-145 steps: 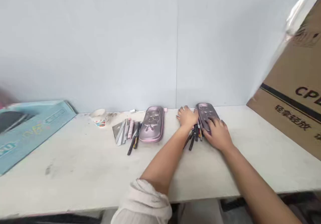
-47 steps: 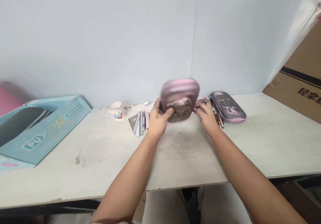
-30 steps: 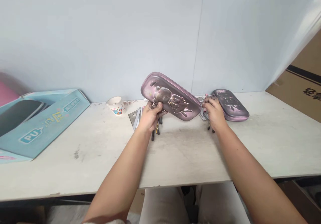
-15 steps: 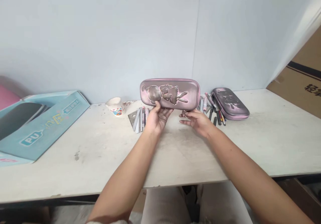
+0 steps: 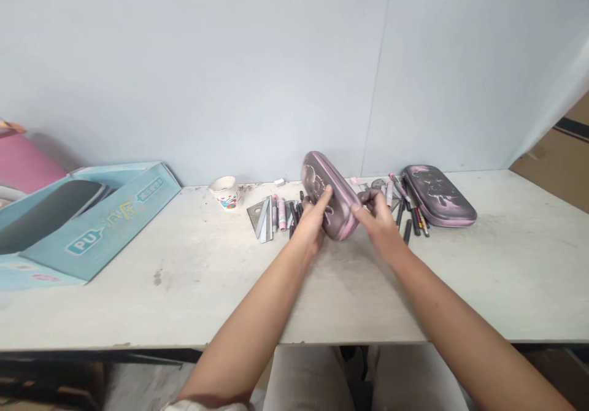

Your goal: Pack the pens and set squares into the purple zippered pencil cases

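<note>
A grey and pink pencil case point(image 5: 327, 181) with a raised cartoon figure is held up over the table, tilted so that its zipped side shows. My left hand point(image 5: 313, 224) wraps around it from the left, thumb across the embossed face. At the near right end of the case, my right hand point(image 5: 381, 222) is closed with its thumb against the zipped edge. Whether a zipper pull is between those fingers I cannot tell. The zip looks closed along the visible side. A second, similar pencil case point(image 5: 439, 193) lies on the table to the right.
Rulers point(image 5: 264, 219), pink markers point(image 5: 281, 215) and dark pens lie left of the held case; more pens point(image 5: 416, 219) lie right. A paper cup point(image 5: 225, 192), a white eraser point(image 5: 279, 182) and a blue open box point(image 5: 105, 227) stand farther left. A wall point(image 5: 276, 80) rises behind the table.
The held pencil case has turned from facing me broadside to pointing away, zipped side up. My right hand has come up to its near end. The view has shifted slightly left.
</note>
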{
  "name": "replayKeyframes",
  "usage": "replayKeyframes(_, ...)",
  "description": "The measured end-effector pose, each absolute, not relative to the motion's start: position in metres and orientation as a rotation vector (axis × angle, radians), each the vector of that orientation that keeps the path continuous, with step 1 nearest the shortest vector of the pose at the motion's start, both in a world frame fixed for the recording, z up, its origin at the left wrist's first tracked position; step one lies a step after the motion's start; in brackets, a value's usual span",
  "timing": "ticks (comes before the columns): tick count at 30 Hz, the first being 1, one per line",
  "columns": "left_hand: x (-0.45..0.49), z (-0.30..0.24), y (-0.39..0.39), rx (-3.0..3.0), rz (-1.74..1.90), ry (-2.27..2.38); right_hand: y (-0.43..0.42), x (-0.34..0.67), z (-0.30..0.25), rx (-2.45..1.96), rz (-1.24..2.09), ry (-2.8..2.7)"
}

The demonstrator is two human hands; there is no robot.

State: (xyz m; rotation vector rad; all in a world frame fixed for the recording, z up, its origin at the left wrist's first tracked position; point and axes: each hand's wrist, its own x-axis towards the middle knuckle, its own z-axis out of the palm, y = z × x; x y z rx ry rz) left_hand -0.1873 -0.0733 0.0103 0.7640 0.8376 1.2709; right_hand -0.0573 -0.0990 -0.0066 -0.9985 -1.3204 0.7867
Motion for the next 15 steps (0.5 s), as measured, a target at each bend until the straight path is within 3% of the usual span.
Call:
replayKeyframes(8, -0.1909, 0.0109, -0.079, 0.858, 1.175, 0.935, -0.1041, -0.0591, -0.0073, -1.062, 0.355, -1.786)
replayKeyframes(15, -0.1898, 0.008, -0.0749, 0.883, 1.238, 0.944, -0.1079, -0.063, -0.0039, -1.342, -0.099, -1.798)
